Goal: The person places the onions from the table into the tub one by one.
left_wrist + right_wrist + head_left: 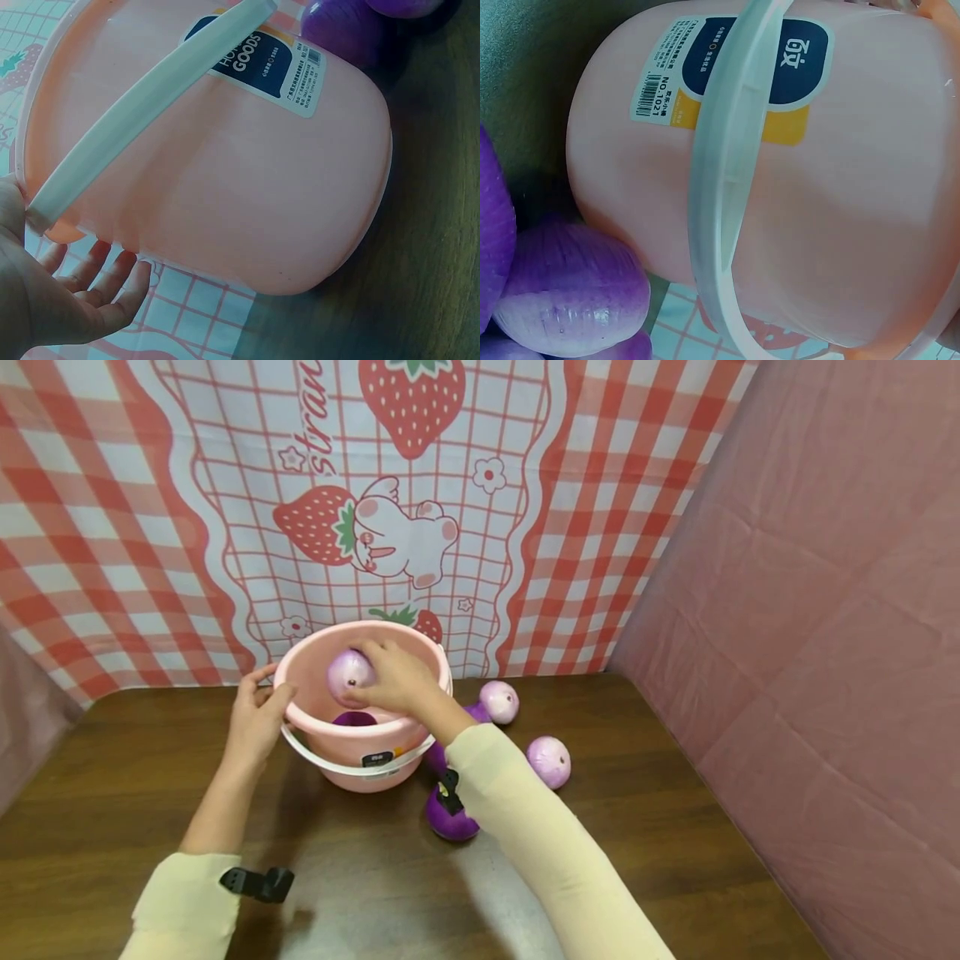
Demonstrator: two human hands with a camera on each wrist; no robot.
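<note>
A pink bucket with a white handle stands at the table's back edge, tilted slightly. My left hand grips its rim on the left, thumb over the edge and fingers outside. Inside the bucket's mouth, my right hand holds a round vegetable, pale purple with a small brown spot. Beneath it a dark purple piece shows in the bucket; the rest of the bottom is hidden. In the right wrist view the hand itself is out of sight behind the bucket wall.
Right of the bucket lie several more purple-and-white round vegetables, some partly behind the right sleeve. A dark purple one lies nearest me. A strawberry-print cloth hangs behind the brown table; pink cloth hangs at the right.
</note>
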